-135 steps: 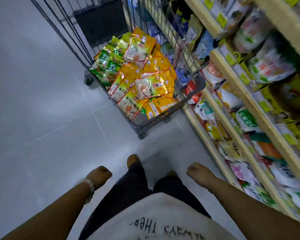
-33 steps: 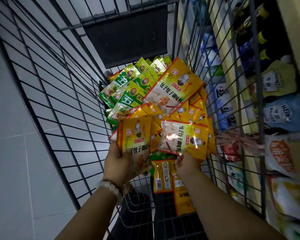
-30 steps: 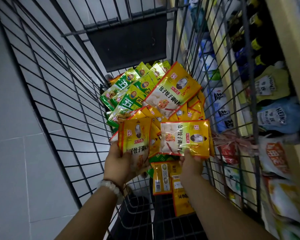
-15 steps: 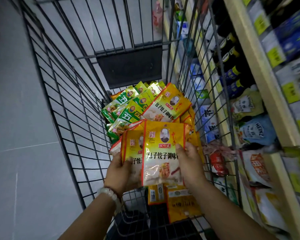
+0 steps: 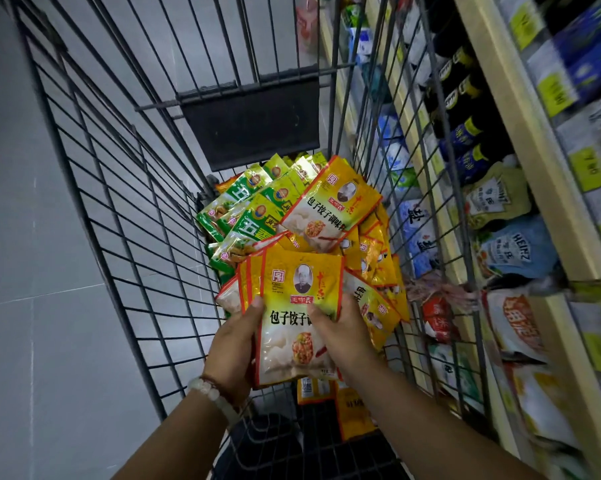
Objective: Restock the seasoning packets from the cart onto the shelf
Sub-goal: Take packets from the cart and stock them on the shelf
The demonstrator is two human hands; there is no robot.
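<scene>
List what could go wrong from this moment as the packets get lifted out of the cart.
1. The stack of yellow seasoning packets is fanned unevenly between the left hand and right hand; a rear packet could slip from the grip.
2. The wire cart wall stands between the hands and the shelf; the stack could catch on it.
3. The green seasoning packets lie mixed in the pile and could be grabbed by mistake.

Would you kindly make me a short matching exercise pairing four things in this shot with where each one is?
Things:
1. stack of yellow packets
2. green packets
3. bead bracelet
4. Heinz pouch

Places:
A. on the shelf, outside the cart
B. on the left wrist
C. held between the left hand and right hand
D. at the cart's far end

Pairs: 1-C, 2-D, 3-B, 4-A
</scene>
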